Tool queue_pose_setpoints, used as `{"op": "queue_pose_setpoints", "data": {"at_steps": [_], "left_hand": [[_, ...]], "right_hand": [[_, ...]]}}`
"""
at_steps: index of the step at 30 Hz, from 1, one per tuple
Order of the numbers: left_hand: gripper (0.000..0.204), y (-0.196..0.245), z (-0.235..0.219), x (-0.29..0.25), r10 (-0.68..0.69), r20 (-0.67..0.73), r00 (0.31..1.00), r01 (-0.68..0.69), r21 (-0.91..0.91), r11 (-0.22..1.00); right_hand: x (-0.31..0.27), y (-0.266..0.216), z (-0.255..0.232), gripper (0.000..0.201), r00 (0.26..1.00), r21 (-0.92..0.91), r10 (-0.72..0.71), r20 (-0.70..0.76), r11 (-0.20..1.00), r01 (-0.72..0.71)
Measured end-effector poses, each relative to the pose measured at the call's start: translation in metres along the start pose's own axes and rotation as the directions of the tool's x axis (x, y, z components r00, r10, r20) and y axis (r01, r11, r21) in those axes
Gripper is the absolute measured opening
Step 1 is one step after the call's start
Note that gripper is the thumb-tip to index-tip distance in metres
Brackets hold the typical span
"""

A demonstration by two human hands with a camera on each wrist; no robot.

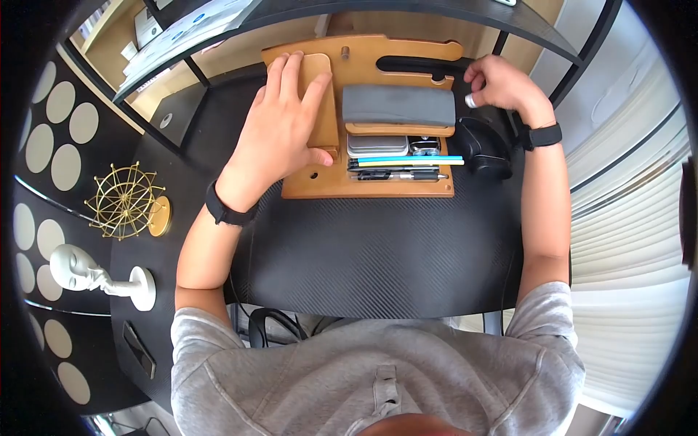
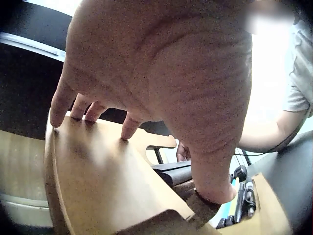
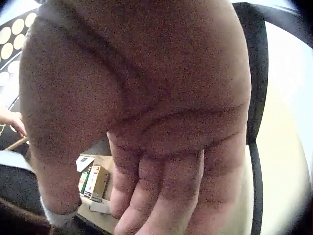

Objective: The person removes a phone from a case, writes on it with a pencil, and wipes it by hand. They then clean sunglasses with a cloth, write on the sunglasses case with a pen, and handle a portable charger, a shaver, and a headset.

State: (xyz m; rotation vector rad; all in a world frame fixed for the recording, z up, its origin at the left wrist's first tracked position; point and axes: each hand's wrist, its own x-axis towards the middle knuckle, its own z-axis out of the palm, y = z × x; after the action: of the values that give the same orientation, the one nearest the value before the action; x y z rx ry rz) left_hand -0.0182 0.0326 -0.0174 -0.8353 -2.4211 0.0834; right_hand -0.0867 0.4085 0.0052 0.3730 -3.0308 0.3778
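A tan wooden desk organizer [image 1: 363,190] lies on the black desk. My left hand [image 1: 280,131] rests on its raised left panel [image 1: 320,69], fingers spread toward the far edge and thumb at the panel's right side. The left wrist view shows those fingertips touching the panel [image 2: 98,171]. A grey case [image 1: 398,105] sits in the organizer; below it lie a silver case [image 1: 376,145], blue and yellow sticks [image 1: 407,160] and a black pen [image 1: 400,176]. Beyond the organizer's right side, my right hand [image 1: 502,83] has loosely bent fingers and a white band on the thumb; nothing shows in its grasp.
Right of the organizer is a black rounded object [image 1: 483,149]. A dark shelf [image 1: 349,23] spans the back above the desk. At left stand a gold wheel ornament [image 1: 125,200] and a white face sculpture [image 1: 73,267], with a dark phone-like slab [image 1: 138,349] nearer me.
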Motion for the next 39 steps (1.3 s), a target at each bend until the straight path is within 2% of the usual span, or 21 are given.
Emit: {"op": "queue_pose_setpoints", "data": {"at_steps": [3, 4, 10, 13, 14, 17, 18, 19, 21, 24, 25, 27, 28, 31, 33, 35, 36, 37, 39], "left_hand": [[0.118, 0.000, 0.000, 0.001, -0.004, 0.010, 1.000, 0.004, 0.019, 1.000], [0.118, 0.000, 0.001, 0.001, -0.007, 0.019, 1.000, 0.006, 0.023, 1.000], [0.118, -0.003, 0.002, 0.000, 0.014, -0.005, 1.000, -0.014, 0.014, 1.000], [0.117, -0.001, -0.001, 0.000, -0.017, 0.029, 0.999, 0.018, -0.044, 0.999], [0.117, -0.001, -0.002, 0.001, -0.016, 0.026, 1.000, 0.018, -0.042, 0.999], [0.116, -0.001, -0.001, 0.001, -0.006, 0.024, 1.000, 0.007, -0.020, 1.000], [0.115, -0.001, -0.001, 0.001, -0.002, 0.021, 1.000, 0.002, -0.002, 1.000], [0.115, -0.001, -0.001, 0.001, 0.001, 0.017, 1.000, -0.001, 0.015, 1.000], [0.114, -0.002, 0.000, 0.000, 0.002, 0.016, 1.000, -0.003, 0.006, 1.000], [0.116, -0.002, -0.001, 0.001, -0.007, 0.025, 1.000, 0.007, -0.025, 1.000], [0.117, -0.002, -0.001, 0.001, -0.008, 0.032, 0.999, 0.009, -0.041, 0.999], [0.116, 0.000, -0.003, 0.002, -0.017, 0.044, 0.999, 0.018, -0.035, 0.999], [0.116, 0.001, -0.004, 0.002, -0.022, 0.049, 0.999, 0.024, -0.032, 0.999], [0.116, 0.000, -0.004, 0.002, -0.021, 0.056, 0.998, 0.024, -0.050, 0.998], [0.117, 0.000, -0.004, 0.002, -0.019, 0.057, 0.998, 0.022, -0.047, 0.999], [0.117, 0.000, -0.005, 0.002, -0.022, 0.062, 0.998, 0.025, -0.046, 0.999], [0.117, 0.000, -0.005, 0.002, -0.025, 0.068, 0.997, 0.028, -0.046, 0.999], [0.117, 0.001, -0.005, 0.002, -0.026, 0.074, 0.997, 0.030, -0.046, 0.999], [0.116, 0.000, -0.005, 0.002, -0.018, 0.065, 0.998, 0.021, -0.047, 0.999]], "right_hand": [[-0.001, 0.010, 0.008, 0.058, 0.993, -0.036, 0.021, 0.114, 0.999, -0.017], [0.000, 0.012, 0.008, 0.067, 0.987, -0.061, 0.041, 0.154, 0.998, -0.032], [0.006, 0.032, 0.027, 0.077, 0.949, -0.145, 0.116, 0.292, 0.987, -0.076], [0.011, 0.054, 0.041, 0.076, 0.937, -0.105, 0.177, 0.301, 0.983, -0.152], [0.011, 0.054, 0.037, 0.073, 0.935, -0.138, 0.141, 0.324, 0.985, -0.101], [0.011, 0.054, 0.029, 0.061, 0.956, -0.123, 0.164, 0.243, 0.983, -0.137], [0.011, 0.057, 0.026, 0.057, 0.975, -0.076, 0.163, 0.151, 0.985, -0.153], [0.009, 0.060, 0.023, 0.051, 0.998, -0.074, 0.070, -0.005, 0.995, -0.070], [0.009, 0.048, 0.003, 0.054, 0.966, 0.219, 0.257, -0.021, 0.944, -0.246], [0.008, 0.042, -0.012, 0.041, 0.935, 0.290, 0.291, -0.203, 0.930, -0.226], [0.014, 0.049, -0.006, 0.037, 0.911, 0.331, 0.231, -0.340, 0.937, -0.114], [0.033, 0.064, 0.013, 0.029, 0.789, 0.357, 0.130, -0.600, 0.927, 0.119], [0.038, 0.066, 0.018, 0.022, 0.804, 0.468, 0.178, -0.567, 0.873, 0.137], [0.028, 0.022, 0.019, 0.024, 0.766, 0.507, 0.079, -0.639, 0.792, 0.341], [0.027, 0.008, 0.020, 0.028, 0.712, 0.359, -0.038, -0.701, 0.844, 0.398], [0.023, -0.009, 0.020, 0.033, 0.767, 0.453, -0.104, -0.634, 0.753, 0.477], [0.023, -0.014, 0.022, 0.037, 0.735, 0.380, -0.149, -0.661, 0.778, 0.500], [0.022, -0.017, 0.022, 0.040, 0.758, 0.348, -0.125, -0.641, 0.832, 0.432], [0.016, -0.025, 0.019, 0.040, 0.786, 0.391, -0.055, -0.616, 0.845, 0.365]]}}
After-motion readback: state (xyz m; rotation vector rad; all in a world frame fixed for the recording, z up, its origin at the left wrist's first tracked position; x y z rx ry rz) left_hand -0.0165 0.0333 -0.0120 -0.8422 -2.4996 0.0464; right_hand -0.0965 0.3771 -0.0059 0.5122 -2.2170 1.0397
